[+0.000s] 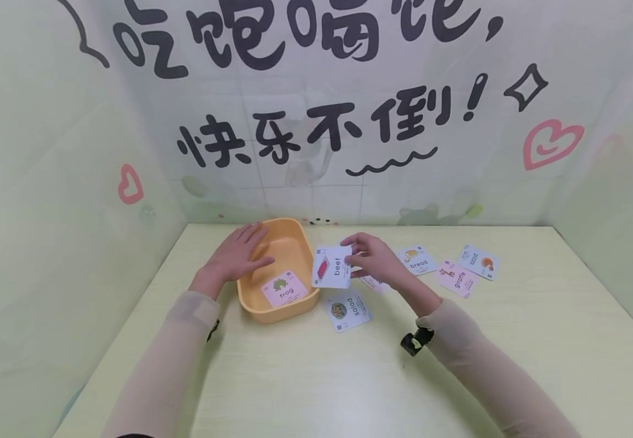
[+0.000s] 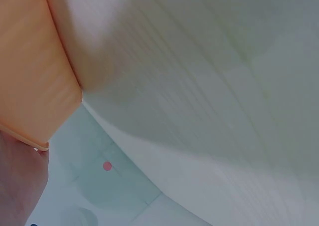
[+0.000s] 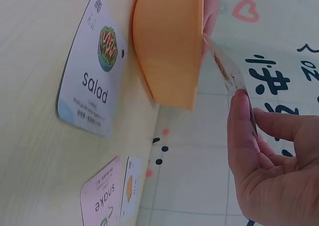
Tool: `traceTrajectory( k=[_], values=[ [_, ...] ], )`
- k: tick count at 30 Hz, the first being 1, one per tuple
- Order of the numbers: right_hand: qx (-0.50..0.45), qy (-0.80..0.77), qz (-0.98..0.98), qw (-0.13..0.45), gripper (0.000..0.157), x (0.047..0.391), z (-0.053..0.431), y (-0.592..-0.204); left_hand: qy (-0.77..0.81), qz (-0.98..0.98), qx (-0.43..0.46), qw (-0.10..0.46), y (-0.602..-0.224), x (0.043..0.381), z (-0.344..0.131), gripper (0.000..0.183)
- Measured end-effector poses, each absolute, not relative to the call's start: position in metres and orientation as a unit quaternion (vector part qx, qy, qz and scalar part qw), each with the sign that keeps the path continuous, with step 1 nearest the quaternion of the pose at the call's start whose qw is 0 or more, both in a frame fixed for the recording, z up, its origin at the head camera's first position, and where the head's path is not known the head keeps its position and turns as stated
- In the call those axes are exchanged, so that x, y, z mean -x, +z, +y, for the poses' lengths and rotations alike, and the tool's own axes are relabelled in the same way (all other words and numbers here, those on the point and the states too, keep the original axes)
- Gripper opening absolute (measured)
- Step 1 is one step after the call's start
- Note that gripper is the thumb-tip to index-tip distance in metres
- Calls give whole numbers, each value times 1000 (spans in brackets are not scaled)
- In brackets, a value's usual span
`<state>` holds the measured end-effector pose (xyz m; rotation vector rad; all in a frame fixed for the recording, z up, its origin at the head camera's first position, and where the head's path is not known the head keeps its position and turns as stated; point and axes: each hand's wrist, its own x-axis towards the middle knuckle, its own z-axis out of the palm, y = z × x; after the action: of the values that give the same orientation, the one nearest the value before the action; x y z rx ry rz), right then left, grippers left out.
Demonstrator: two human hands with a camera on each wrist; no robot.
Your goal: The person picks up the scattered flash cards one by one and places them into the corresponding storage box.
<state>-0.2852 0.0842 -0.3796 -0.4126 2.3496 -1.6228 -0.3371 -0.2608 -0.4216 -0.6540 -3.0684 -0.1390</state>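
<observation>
A beef card (image 1: 328, 267) is held over the right rim of an orange box (image 1: 246, 292), near the back edge of the desk and left of its middle; whether the rim is touched cannot be told. On the card's white face a red cut of meat is printed beside the word "beef". Its right end is pinched between the thumb and fingers of the right hand (image 1: 372, 260). The left hand (image 1: 234, 252) is laid at the box's left rim, its fingers outstretched and relaxed.

Inside the box, towards its front wall, a pink frog card (image 1: 285, 289) is seen, with a green frog printed on it. A salad card (image 1: 349, 310) is placed just outside the box's front right corner. A pink snake card (image 3: 102, 196) is partly hidden by the right hand in the head view. Towards the desk's back right corner are spread a bread card (image 1: 417, 261), a pink giraffe card (image 1: 457, 278) and a pizza card (image 1: 479, 263).

All this is carried by a pale, faintly grained desk (image 1: 294, 377), whose front half is lit by a soft glare. Its back edge is met by a whitish back wall (image 1: 223, 201), on which bold black Chinese lettering (image 1: 335, 131), a wavy line (image 1: 390, 165) and a pink heart (image 1: 554, 146) are printed. The desk is flanked by a pale left wall (image 1: 37, 182) and right wall (image 1: 623, 182).
</observation>
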Motion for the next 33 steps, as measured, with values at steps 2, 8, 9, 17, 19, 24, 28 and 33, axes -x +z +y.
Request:
traceTrajectory(
  k=[2,8,9,17,19,24,28,33],
  values=[
    [142,-564,802,134,37,286,75,-380,-44,-977,208,0,-423,338,-261,88],
    [137,-573,794,152,37,286,48,-381,-44,-977,207,-1,-422,338,-259,86],
    [138,-573,793,155,37,286,44,-380,-45,-977,207,-1,-421,338,-259,86],
    [147,-564,797,159,37,283,21,-385,-46,-977,206,-1,-420,336,-258,87],
    [150,-565,796,161,37,283,17,-387,-43,-978,206,-1,-419,335,-258,87],
    [150,-559,798,167,34,283,11,-391,-39,-978,206,1,-419,335,-258,87],
    [152,-548,806,166,34,282,8,-391,-43,-978,204,-3,-418,334,-257,86],
    [152,-537,814,159,34,281,6,-391,-39,-978,204,-3,-419,333,-257,86]
  ],
)
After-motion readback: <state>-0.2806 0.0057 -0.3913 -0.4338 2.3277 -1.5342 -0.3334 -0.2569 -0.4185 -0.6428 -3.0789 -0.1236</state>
